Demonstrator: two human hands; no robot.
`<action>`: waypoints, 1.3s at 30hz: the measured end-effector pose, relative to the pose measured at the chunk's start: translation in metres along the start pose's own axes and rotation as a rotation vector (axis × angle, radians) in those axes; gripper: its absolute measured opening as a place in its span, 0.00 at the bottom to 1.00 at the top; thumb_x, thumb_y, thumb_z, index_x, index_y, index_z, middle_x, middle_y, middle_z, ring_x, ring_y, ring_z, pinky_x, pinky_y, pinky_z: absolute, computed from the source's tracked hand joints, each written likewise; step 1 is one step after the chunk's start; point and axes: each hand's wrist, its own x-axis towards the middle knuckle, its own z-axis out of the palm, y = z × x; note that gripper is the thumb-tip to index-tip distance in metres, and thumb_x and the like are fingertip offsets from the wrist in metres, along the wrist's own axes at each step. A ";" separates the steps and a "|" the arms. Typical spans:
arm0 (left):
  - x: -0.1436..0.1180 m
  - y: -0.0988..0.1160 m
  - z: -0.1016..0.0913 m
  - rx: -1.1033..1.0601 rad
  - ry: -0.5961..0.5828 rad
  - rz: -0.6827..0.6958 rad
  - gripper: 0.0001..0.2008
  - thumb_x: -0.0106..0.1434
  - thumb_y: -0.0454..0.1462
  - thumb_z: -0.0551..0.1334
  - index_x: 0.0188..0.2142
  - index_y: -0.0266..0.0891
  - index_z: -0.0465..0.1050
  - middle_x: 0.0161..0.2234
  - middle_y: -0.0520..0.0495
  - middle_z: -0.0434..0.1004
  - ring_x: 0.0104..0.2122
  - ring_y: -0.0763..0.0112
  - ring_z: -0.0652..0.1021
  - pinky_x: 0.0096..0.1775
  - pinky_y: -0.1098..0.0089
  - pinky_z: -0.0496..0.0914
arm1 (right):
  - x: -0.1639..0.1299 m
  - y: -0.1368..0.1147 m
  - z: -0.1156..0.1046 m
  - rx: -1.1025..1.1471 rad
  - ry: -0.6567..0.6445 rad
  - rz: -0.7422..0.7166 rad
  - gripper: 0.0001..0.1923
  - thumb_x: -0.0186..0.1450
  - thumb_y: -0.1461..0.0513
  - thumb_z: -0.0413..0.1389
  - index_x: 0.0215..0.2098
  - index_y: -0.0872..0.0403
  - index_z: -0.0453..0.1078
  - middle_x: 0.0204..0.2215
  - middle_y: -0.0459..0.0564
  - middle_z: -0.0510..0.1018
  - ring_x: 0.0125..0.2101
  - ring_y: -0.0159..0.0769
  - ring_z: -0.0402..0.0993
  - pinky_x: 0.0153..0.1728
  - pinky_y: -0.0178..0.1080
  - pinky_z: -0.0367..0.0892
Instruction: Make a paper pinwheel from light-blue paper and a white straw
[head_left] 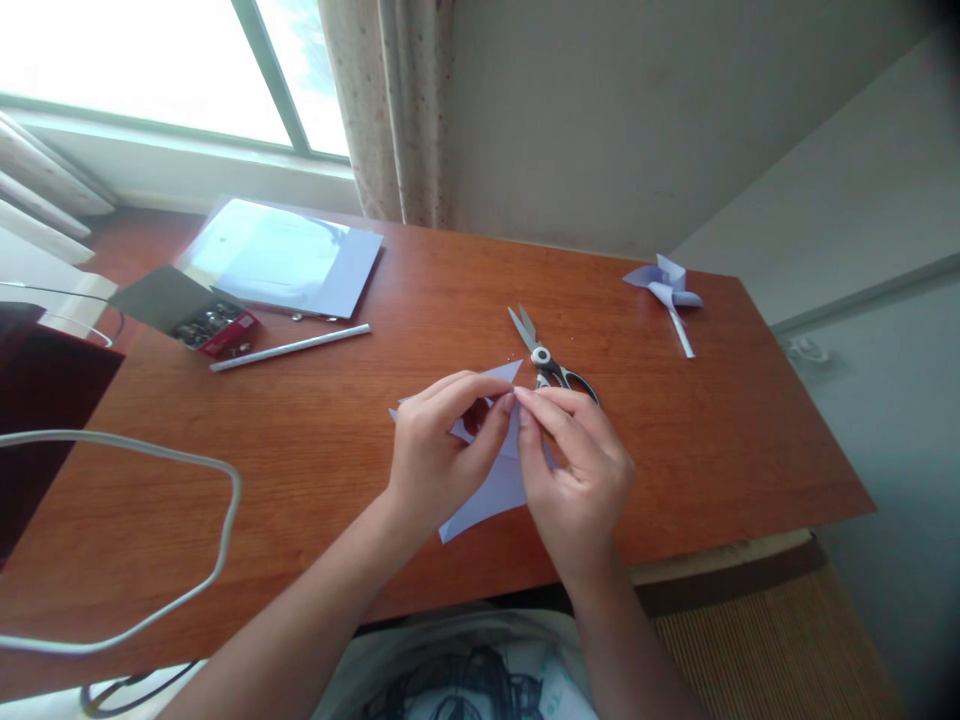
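Observation:
A cut sheet of pale purple paper [491,497] lies under my hands near the table's front edge, with pointed corners sticking out. My left hand [442,435] is closed in a pinch, thumb against forefinger, over the paper. My right hand [577,455] pinches at the same spot, its fingertips meeting those of the left. Whatever sits between the fingertips is too small or hidden to make out. Just beyond my right hand rest open-bladed scissors [541,356] with black and white handles, partly covered by that hand.
A purple paper pinwheel [667,290] on a white stick lies at the back right. At left are a rolled paper stick [292,348], an open box of small metal pins [214,325] and a clear sleeve with purple sheets [345,275]. A white cable [225,520] loops in front.

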 end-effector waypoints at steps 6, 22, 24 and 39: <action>0.000 0.000 0.001 -0.011 0.001 -0.008 0.02 0.63 0.31 0.66 0.34 0.38 0.79 0.27 0.51 0.80 0.25 0.76 0.76 0.29 0.75 0.70 | 0.002 0.001 0.001 0.024 0.041 0.065 0.07 0.69 0.68 0.59 0.39 0.52 0.79 0.34 0.50 0.83 0.36 0.37 0.81 0.40 0.39 0.77; -0.003 -0.001 0.003 -0.006 0.057 -0.084 0.03 0.60 0.30 0.68 0.33 0.39 0.79 0.29 0.52 0.83 0.26 0.75 0.80 0.31 0.76 0.75 | 0.000 0.004 0.004 -0.131 0.088 -0.028 0.06 0.67 0.68 0.61 0.38 0.51 0.78 0.33 0.50 0.83 0.34 0.36 0.80 0.38 0.38 0.76; -0.004 -0.001 0.003 0.009 0.059 -0.070 0.03 0.61 0.30 0.68 0.33 0.39 0.79 0.29 0.51 0.83 0.26 0.75 0.80 0.32 0.76 0.76 | -0.001 0.004 0.004 -0.134 0.098 -0.044 0.06 0.67 0.68 0.61 0.39 0.52 0.79 0.33 0.50 0.83 0.34 0.36 0.81 0.38 0.38 0.76; -0.004 -0.003 0.003 0.005 0.049 -0.050 0.04 0.62 0.30 0.66 0.34 0.39 0.79 0.31 0.50 0.84 0.27 0.74 0.81 0.34 0.75 0.79 | -0.001 0.004 0.002 -0.046 0.041 -0.041 0.11 0.67 0.70 0.59 0.42 0.52 0.81 0.36 0.51 0.83 0.36 0.37 0.81 0.39 0.39 0.78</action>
